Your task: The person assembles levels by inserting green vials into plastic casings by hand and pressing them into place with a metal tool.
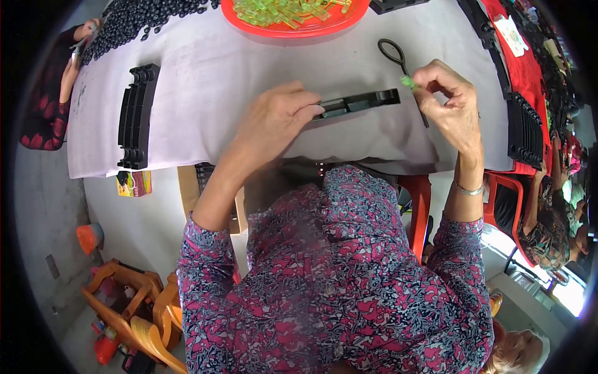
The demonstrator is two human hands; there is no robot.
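My left hand [277,118] is closed on one end of a long black plastic part [358,104], which is held over the near part of the cloth-covered table. Just past the part's right end, my right hand [450,100] pinches a small translucent green plastic piece [408,81] between thumb and fingertips. The green piece is apart from the black part. Beside my right hand, a tool with a dark looped handle [392,51] lies on the cloth; its thin end runs partly behind that hand.
A red tray [296,31] of green pieces stands at the far middle. Small black pieces [124,37] are heaped far left. Another black part [138,116] lies at left, with more black parts [525,131] along the right edge. Another person's hands [70,71] are at far left.
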